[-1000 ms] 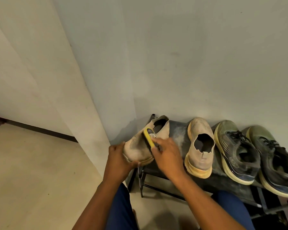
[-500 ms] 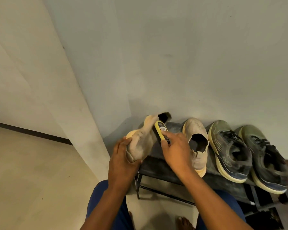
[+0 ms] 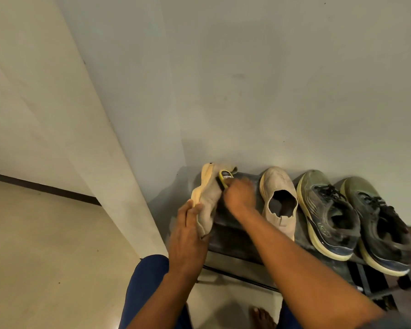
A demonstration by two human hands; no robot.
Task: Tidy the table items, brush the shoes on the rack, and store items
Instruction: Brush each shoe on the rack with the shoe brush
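Head view: pale wall met a beige floor; a dark shoe rack (image 3: 237, 236) stood against the wall. Left hand (image 3: 188, 233) gripped the toe end of a beige shoe (image 3: 208, 198), tilted on its side at the rack's left end, sole turned left. Right hand (image 3: 239, 194), blurred, was curled round a yellow brush (image 3: 224, 178) pressed against that shoe. Its beige mate (image 3: 279, 198) and two dark sneakers (image 3: 328, 210) sat upright to the right.
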